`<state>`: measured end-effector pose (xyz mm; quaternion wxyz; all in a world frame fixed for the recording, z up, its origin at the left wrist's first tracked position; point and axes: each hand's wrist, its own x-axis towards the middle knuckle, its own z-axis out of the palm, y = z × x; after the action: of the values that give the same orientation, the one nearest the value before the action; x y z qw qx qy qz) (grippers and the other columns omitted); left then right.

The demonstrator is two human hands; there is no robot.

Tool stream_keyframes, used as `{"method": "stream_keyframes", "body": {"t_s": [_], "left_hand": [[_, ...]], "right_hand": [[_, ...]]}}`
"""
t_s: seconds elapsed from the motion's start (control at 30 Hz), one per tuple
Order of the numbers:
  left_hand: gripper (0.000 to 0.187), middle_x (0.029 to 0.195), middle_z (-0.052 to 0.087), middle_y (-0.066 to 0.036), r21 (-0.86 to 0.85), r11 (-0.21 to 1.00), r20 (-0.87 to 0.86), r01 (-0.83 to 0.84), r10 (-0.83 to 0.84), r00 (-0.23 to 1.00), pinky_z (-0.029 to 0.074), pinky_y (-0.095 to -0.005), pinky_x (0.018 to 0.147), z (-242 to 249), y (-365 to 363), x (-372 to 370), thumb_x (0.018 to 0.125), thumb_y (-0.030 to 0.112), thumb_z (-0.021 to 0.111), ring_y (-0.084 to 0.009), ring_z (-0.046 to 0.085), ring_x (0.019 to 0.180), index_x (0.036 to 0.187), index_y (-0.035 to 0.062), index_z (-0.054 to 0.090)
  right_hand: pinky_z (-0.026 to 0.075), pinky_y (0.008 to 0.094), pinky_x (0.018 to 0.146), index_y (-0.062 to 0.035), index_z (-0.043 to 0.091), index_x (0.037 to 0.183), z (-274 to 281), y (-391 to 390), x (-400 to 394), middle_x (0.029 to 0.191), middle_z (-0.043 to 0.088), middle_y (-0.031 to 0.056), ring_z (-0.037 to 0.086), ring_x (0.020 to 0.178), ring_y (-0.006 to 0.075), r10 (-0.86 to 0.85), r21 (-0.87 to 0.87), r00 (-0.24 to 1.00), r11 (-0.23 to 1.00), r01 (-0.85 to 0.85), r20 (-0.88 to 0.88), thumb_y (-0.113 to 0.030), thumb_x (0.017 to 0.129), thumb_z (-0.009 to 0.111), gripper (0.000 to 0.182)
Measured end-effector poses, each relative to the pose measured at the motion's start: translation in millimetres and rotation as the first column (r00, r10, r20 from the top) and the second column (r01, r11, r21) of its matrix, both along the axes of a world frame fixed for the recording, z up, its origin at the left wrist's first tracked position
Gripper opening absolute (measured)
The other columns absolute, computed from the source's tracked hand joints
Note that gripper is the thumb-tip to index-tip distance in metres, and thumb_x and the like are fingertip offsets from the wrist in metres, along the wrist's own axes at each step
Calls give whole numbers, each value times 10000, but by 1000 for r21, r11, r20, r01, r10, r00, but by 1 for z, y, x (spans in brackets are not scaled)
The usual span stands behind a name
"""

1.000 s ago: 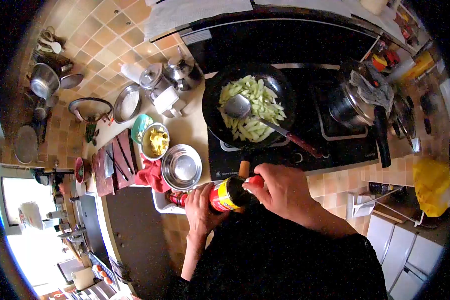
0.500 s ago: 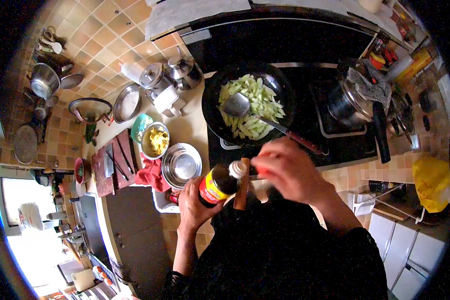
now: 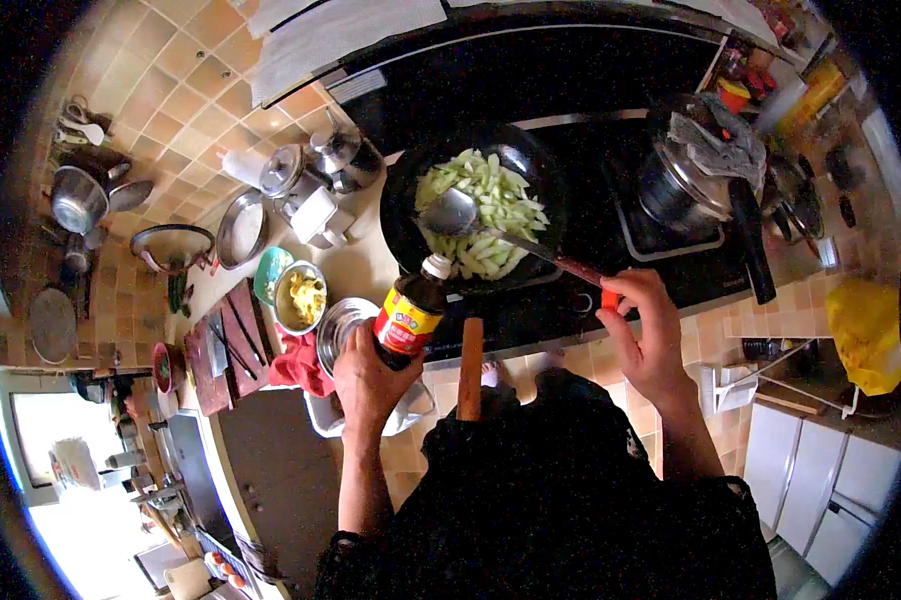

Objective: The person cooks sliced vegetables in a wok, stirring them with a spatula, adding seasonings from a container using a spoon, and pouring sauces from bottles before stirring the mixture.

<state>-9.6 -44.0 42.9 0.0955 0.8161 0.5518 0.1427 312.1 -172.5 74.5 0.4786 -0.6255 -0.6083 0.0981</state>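
Left hand [image 3: 366, 378]: wrapped around the lower body of a dark glass sauce bottle with a red-and-yellow label [image 3: 408, 318], fingers closed about it; the bottle is tilted, its uncapped white neck pointing up and toward the near rim of the black round wok [image 3: 403, 238], just beside it. Right hand [image 3: 649, 335]: well apart from the bottle, to its right over the front edge of the black stove top [image 3: 661, 268]; thumb and fingertips pinch a small red cap [image 3: 609, 298], the remaining fingers loosely curled. The cap sits touching or just beside the end of the dark red handle of a metal ladle [image 3: 453, 212], whose bowl rests in the wok among pale green vegetable strips [image 3: 491, 205]. Wooden wok handle [image 3: 470, 368]: runs down from the stove edge, between the two hands. Left of the bottle, on the counter: a shiny steel bowl [image 3: 339, 322], partly hidden behind the left hand; a bowl of yellow food [image 3: 302, 297]; a red cloth [image 3: 296, 365]. Right burner: a lidded steel pot with a grey cloth on top [image 3: 693, 172].
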Motion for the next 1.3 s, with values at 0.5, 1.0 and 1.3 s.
{"method": "stream_keyframes", "body": {"t_s": [0.5, 1.0, 1.3], "left_hand": [[649, 998, 644, -163, -5, 1000, -84, 4, -4, 996, 538, -452, 779, 10, 8, 13, 658, 388, 844, -358, 655, 919, 1129, 47, 556], [574, 962, 626, -162, 45, 999, -118, 25, -19, 993, 526, -447, 776, 14, 10, 14, 676, 358, 835, -360, 644, 904, 1078, 49, 567], [688, 1083, 654, -189, -76, 993, 53, -90, 94, 994, 522, -437, 840, 16, 9, 20, 678, 343, 846, -354, 653, 989, 1212, 26, 550]], "right_hand": [[542, 360, 639, -51, 594, 1138, -11, -7, 4, 948, 642, 126, 641, 819, 292, -7, -20, 1000, 1000, 7, 6, -85, 835, 733, 334], [537, 371, 639, -50, 587, 1125, -9, -4, -1, 923, 641, 110, 639, 830, 284, 26, -45, 999, 999, -25, 32, -83, 834, 735, 329], [529, 400, 740, -50, 585, 1112, -21, -8, -3, 919, 645, 113, 651, 833, 302, 37, -87, 999, 996, -38, -12, -93, 831, 740, 324]]}}
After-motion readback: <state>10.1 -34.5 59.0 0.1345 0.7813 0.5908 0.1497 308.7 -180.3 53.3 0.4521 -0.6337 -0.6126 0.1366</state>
